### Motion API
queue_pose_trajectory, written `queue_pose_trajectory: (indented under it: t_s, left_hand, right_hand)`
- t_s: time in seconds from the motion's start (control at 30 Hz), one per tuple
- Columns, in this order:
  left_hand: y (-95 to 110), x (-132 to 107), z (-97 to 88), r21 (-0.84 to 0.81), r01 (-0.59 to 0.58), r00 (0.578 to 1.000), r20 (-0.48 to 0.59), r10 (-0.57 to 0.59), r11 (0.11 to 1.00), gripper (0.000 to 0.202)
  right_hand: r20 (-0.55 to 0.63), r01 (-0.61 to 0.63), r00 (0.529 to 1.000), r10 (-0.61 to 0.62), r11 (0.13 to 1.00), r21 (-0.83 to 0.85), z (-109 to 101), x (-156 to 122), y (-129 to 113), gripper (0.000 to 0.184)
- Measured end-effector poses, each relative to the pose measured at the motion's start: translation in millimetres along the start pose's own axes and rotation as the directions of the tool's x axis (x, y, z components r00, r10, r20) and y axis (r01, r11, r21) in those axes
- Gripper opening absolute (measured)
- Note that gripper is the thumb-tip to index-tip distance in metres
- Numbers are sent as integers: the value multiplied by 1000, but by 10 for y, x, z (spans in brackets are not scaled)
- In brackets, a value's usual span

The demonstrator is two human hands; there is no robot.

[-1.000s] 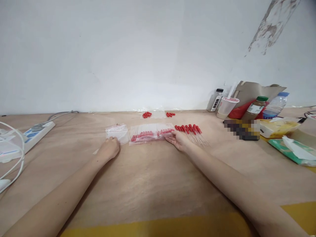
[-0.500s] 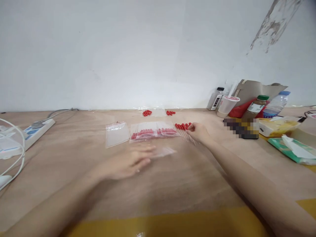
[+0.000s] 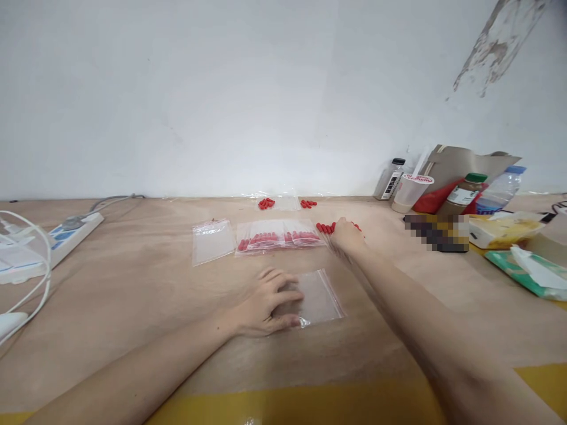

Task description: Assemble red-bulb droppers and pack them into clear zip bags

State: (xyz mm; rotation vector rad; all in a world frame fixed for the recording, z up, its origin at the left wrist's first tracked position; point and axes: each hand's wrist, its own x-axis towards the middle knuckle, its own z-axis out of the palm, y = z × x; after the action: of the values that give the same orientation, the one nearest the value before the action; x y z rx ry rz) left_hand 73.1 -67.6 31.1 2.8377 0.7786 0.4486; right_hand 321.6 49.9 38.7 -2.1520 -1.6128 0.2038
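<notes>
My left hand (image 3: 268, 300) lies flat, fingers spread, on an empty clear zip bag (image 3: 319, 298) in the middle of the table. Farther back, my right hand (image 3: 348, 236) rests on a row of red-capped clear droppers (image 3: 325, 228); its fingers curl over them and I cannot make out whether any is gripped. Left of the droppers lie filled zip bags (image 3: 280, 238) with red-capped droppers inside. An empty stack of clear bags (image 3: 212, 241) lies left of those.
Small piles of red caps (image 3: 266, 203) sit near the wall. A power strip with white cables (image 3: 66, 233) is at the left. Bottles, a cup (image 3: 410, 192), cardboard, a tissue pack (image 3: 527, 268) and food wrappers crowd the right side. A yellow edge (image 3: 310, 404) runs along the front.
My left hand took one empty bag from the left stack and slid it to the table's middle. My right hand moved right from the filled bags onto the loose droppers.
</notes>
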Motion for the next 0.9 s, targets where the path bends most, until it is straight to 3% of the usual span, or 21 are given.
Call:
queue_pose_trajectory:
  t_s: [0.1,0.2,0.27,0.37,0.47,0.6,0.9]
  left_hand:
    - [26,-58,57,-35,87,989,-121,-91,996,30]
    - [76,-143,63,-81,126,986,-101,-134,989,30]
    - [101,-165,48,-97,137,988,-59,-143,986,36]
    - [99,-121,33,-108,146,989,-5,-147,983,41]
    - [65,-32,49,-114,133,991,16,-132,985,43]
    - [31,36,71,-122,117,993,24,-115,986,42]
    - [20,20,57,-153,108,994,34,-104,982,38]
  right_hand:
    - [-25,19,999,-19,1000,15,-56,-22,-18,26]
    - [-72,86,994,-80,993,85,-167,-90,65,32]
    - [-50,132,991,-123,960,245,-246,-217,173,36]
    - [126,50,978,-165,776,629,-305,-519,348,46]
    - [168,-45,971,-169,562,826,-269,-798,473,59]
    - [89,-28,989,-116,447,894,-152,-907,569,65]
    - [26,13,996,-88,415,910,-98,-854,662,62]
